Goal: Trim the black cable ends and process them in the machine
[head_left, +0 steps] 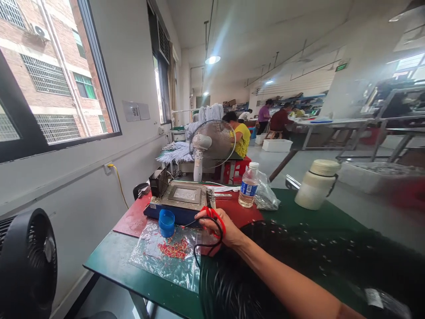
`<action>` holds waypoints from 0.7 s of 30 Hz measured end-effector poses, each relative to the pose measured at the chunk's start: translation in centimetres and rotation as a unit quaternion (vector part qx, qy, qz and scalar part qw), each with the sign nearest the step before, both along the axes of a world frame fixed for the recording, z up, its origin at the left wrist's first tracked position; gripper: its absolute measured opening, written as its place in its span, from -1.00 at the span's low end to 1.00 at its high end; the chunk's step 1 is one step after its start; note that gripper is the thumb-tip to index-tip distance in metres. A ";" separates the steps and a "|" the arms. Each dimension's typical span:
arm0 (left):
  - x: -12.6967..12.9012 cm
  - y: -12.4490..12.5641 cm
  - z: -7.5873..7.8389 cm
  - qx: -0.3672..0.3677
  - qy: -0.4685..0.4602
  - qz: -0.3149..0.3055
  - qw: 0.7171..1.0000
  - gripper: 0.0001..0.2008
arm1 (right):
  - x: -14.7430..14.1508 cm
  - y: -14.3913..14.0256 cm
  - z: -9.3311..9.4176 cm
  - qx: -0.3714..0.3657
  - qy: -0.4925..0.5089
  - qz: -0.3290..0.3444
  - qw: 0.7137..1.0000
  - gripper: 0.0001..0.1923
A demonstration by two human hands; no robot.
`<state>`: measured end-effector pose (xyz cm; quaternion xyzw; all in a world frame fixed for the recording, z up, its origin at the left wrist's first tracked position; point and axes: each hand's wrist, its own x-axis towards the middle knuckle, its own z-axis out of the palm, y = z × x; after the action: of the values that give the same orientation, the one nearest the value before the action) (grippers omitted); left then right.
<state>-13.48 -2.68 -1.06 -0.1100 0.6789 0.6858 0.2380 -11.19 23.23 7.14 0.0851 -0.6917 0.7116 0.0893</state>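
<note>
My right hand [214,225] reaches in from the lower right, its fingers pinched on a black cable [219,227]. Red string or band [223,223] loops around the fingers. The cable's thin end points left, just past a small blue cup [166,223], and its slack curves down in front of the hand. Below the cup, many tiny red and yellow pieces [174,249] are scattered on a clear plastic bag [159,266]. Behind stands a blue-based device with a metal-framed tray [186,194] on top. My left hand is out of view.
A large bundle of black cables [229,283] covers the table's right side. A water bottle [249,186], a plastic bag and a cream flask [315,186] stand behind. Fans [31,261] are at left and beyond the table. A person in yellow [242,137] sits farther back.
</note>
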 end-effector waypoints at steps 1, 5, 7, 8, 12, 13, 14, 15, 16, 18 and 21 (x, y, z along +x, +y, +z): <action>-1.9 0.8 1.3 0.003 0.006 -0.009 1.000 -0.64 | 0.4 0.4 0.1 -0.002 0.002 -0.006 1.000 -0.65; -9.8 4.1 7.2 0.019 0.040 -0.031 0.999 -0.65 | 1.7 3.1 0.3 0.014 0.017 -0.060 0.998 -0.61; -12.9 5.4 9.7 0.028 0.059 -0.037 0.997 -0.62 | 2.4 5.6 0.1 0.044 0.022 -0.127 0.991 -0.58; -13.9 5.9 10.7 0.032 0.066 -0.039 0.997 -0.59 | 2.9 7.1 -0.2 0.069 0.025 -0.170 0.983 -0.57; -14.1 6.3 11.2 0.046 0.082 -0.027 0.995 -0.59 | 6.0 13.8 -1.3 0.331 0.003 -0.328 0.885 -0.72; -13.1 6.1 10.4 0.048 0.081 -0.019 0.995 -0.61 | 7.0 15.2 -1.4 0.438 -0.041 -0.351 0.826 -0.81; -11.7 5.6 9.4 0.050 0.079 -0.009 0.996 -0.62 | 7.9 16.3 -1.5 0.531 -0.085 -0.363 0.761 -0.87; -10.1 5.0 8.2 0.051 0.074 0.001 0.996 -0.63 | 8.8 17.1 -1.5 0.598 -0.123 -0.364 0.704 -0.89; -8.2 4.3 6.7 0.052 0.070 0.013 0.996 -0.65 | 9.5 17.5 -1.4 0.637 -0.156 -0.366 0.661 -0.87; -3.9 2.5 3.5 0.054 0.060 0.038 0.996 -0.64 | 10.6 17.0 -0.9 0.655 -0.180 -0.366 0.636 -0.85; 3.0 -0.8 -1.6 0.060 0.047 0.093 0.993 -0.65 | 10.9 13.1 0.3 0.607 -0.121 -0.322 0.717 -0.78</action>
<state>-10.45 -3.51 -2.62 -0.1261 0.6339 0.7488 0.1469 -0.32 36.31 7.41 -0.1940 -0.9656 0.0720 0.1574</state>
